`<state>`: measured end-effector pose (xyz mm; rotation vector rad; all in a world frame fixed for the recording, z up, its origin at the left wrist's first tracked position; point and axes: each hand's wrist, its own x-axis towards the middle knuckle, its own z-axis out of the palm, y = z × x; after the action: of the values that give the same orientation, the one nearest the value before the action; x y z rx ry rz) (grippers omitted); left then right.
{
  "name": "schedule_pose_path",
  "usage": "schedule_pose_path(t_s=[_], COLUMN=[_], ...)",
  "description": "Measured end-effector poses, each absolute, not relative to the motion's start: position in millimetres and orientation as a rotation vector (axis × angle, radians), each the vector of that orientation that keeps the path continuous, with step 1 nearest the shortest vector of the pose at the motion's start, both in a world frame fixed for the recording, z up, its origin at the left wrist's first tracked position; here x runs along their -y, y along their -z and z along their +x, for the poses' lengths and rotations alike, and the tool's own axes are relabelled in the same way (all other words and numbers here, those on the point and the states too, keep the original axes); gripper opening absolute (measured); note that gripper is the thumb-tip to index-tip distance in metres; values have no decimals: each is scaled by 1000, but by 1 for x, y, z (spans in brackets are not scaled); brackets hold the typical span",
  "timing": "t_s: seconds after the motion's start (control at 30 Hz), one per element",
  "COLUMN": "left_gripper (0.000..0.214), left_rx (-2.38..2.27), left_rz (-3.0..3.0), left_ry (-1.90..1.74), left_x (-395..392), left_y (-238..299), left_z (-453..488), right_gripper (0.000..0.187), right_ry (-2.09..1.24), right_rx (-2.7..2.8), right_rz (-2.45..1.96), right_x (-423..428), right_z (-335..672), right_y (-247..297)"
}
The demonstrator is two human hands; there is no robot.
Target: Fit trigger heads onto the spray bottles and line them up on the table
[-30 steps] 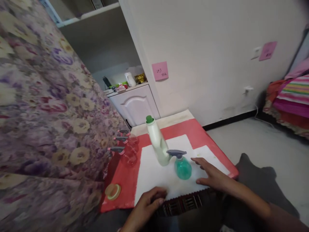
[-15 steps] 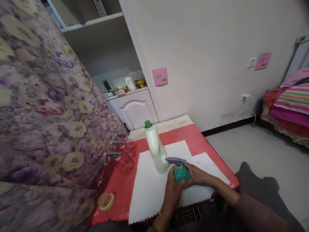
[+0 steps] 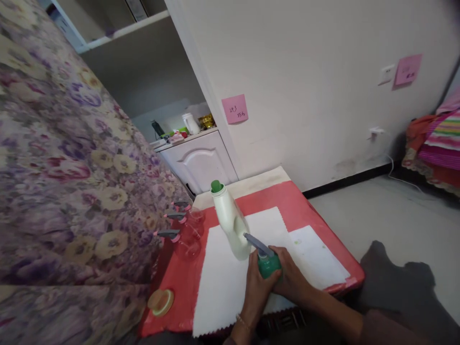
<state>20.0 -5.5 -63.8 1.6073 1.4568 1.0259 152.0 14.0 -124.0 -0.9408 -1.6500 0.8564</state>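
Between my two hands is a small spray bottle [image 3: 269, 266] with green liquid and a grey trigger head that points to the upper left. My left hand [image 3: 256, 282] wraps its left side, thumb across the front. My right hand [image 3: 290, 274] grips the right side, its fingers near the neck under the grey head. Just behind stands a pale green jug-like bottle [image 3: 230, 218], its cap off, with a green spout showing in the neck. Both are over a white cloth [image 3: 215, 282].
Three clear spray bottles with grey heads [image 3: 187, 245] stand at the left on the red table cover [image 3: 172, 278]. A round cap or lid [image 3: 161, 302] lies at the front left corner. A paper sheet [image 3: 316, 254] lies at right. A floral curtain [image 3: 82, 191] hangs along the left.
The spray bottle's grey head has turned and tilts more steeply, with its nozzle end higher. My right hand has shifted slightly around the neck. The view has also moved a little.
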Motion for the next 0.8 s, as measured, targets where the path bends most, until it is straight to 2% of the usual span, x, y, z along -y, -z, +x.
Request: schedule_pose_path(t_s=[0.2,0.3,0.63,0.8], left_gripper=[62,64,41,29], left_rx=[-1143,-1125,-1086,-1197], left_rz=[1673,1683,1405,1227], left_ry=[-867,-862,-1054,-1296], left_x=[3,2,2,3], left_y=[46,42,35,44], left_z=[-2,-9,3,19], right_gripper=[106,114,95,95], right_ry=[-1239,-1302,-1226,-1176], right_rx=[1770,1724,1750,1693], right_rz=[-736,-708,-784,-891], right_x=[-28,-28,-27,-21], right_z=[178,177,171,164], right_y=[115,118,116,117])
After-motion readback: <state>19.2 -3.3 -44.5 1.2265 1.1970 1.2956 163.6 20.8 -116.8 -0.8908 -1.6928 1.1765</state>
